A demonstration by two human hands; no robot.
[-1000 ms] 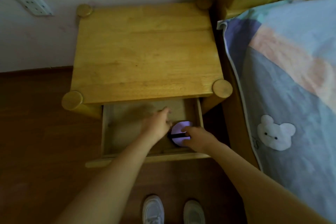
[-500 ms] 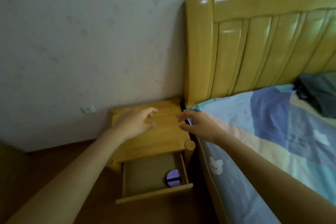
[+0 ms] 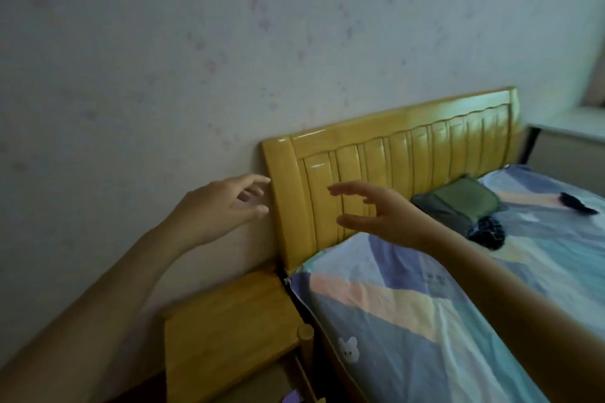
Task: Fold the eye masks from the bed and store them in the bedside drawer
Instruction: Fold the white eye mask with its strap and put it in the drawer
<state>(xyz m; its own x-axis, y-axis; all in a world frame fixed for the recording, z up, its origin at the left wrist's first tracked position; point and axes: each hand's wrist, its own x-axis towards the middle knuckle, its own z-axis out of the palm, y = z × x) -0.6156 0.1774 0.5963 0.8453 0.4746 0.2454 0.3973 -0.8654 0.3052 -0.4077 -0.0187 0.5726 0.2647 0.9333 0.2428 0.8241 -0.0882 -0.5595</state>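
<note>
My left hand (image 3: 222, 206) and my right hand (image 3: 383, 213) are both raised in the air with relaxed, spread fingers and hold nothing. They hang in front of the wall and the yellow headboard (image 3: 393, 167). On the bed (image 3: 425, 321), a dark patterned eye mask (image 3: 486, 232) lies beside a green pillow (image 3: 458, 203), to the right of my right hand. Another dark item (image 3: 576, 204) lies further right on the sheet. At the bottom edge, a sliver of a folded purple eye mask (image 3: 293, 397) shows in the open bedside drawer (image 3: 304, 379).
The wooden bedside table (image 3: 226, 330) stands between the wall and the bed, below my left arm. A pale ledge (image 3: 573, 127) sits at the far right beyond the headboard.
Both hands left the purple mask in the drawer and rose. The view swung up and right, from the drawer to the headboard and the bed.
</note>
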